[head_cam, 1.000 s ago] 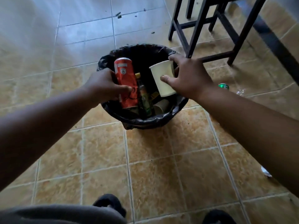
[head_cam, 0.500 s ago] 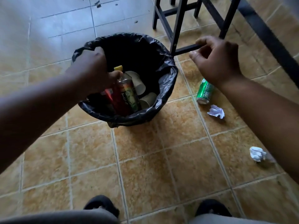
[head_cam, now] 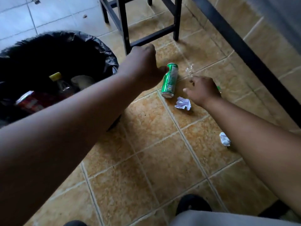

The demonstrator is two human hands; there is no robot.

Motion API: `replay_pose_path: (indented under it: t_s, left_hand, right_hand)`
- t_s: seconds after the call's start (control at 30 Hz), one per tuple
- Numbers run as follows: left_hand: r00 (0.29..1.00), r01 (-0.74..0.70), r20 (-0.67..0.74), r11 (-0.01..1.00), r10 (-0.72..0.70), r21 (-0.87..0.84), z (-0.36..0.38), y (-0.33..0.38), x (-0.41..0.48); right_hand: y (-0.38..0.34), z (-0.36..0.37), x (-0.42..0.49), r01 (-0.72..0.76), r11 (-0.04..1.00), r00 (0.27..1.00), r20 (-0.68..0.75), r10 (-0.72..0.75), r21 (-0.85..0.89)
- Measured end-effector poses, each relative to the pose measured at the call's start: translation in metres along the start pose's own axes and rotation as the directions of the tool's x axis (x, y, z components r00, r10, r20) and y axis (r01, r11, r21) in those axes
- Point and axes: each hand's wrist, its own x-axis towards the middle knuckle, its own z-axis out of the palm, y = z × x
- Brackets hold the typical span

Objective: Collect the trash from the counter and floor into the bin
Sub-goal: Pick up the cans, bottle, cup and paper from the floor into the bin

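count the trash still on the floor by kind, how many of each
cans: 1, the green can lying on its side
paper wads: 2, one beside the can's near end, one nearer, by the right forearm
clear plastic: 1, a wrapper, hard to make out
total: 4
A green bit shows behind the right hand; I cannot tell what it is.

There is one view only — a wide-angle camera worn on the person's head, looking forward and steeply down at the tiled floor (head_cam: pixel 146 160). It sits close enough that both forearms fill the lower frame, with the person's own shoes at the bottom edge. The bin (head_cam: pixel 104 51) lies at the left edge, stool legs (head_cam: pixel 125 25) at the top — lines bend toward the borders.
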Motion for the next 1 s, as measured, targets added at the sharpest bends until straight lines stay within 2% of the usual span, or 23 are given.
replay_pose_path:
  t_s: [0.2,0.37,0.5,0.6,0.7,0.8,1.0]
  left_hand:
    - [0.982,0.000,0.188,0.998,-0.011,0.055,0.091,0.020,0.023]
    - [0.939,0.162,0.292,0.982,-0.183,0.096,0.137,0.007,0.046]
    - [0.904,0.257,0.334,0.964,-0.266,0.069,0.156,-0.001,0.058]
    - [0.887,0.304,0.359,0.953,-0.290,0.018,0.170,-0.005,0.061]
    - [0.889,0.334,0.342,0.942,-0.306,-0.026,0.176,-0.006,0.062]
    - [0.867,0.408,0.355,0.907,-0.350,-0.102,0.178,-0.007,0.059]
    - [0.839,0.470,0.387,0.867,-0.382,-0.164,0.176,-0.012,0.040]
  right_hand:
    - [0.022,0.032,-0.001,0.120,0.985,0.985,0.142,-0.102,-0.123]
    - [0.027,0.043,-0.005,0.166,0.978,0.970,0.198,-0.139,-0.128]
    - [0.035,0.051,-0.012,0.268,0.942,0.951,0.213,-0.225,-0.201]
    - [0.044,0.056,-0.016,0.317,0.930,0.939,0.199,-0.281,-0.185]
    - [0.049,0.058,-0.018,0.325,0.932,0.937,0.185,-0.295,-0.162]
    - [0.052,0.059,-0.017,0.271,0.953,0.951,0.189,-0.243,-0.138]
    - [0.044,0.059,-0.018,0.245,0.942,0.954,0.232,-0.191,-0.231]
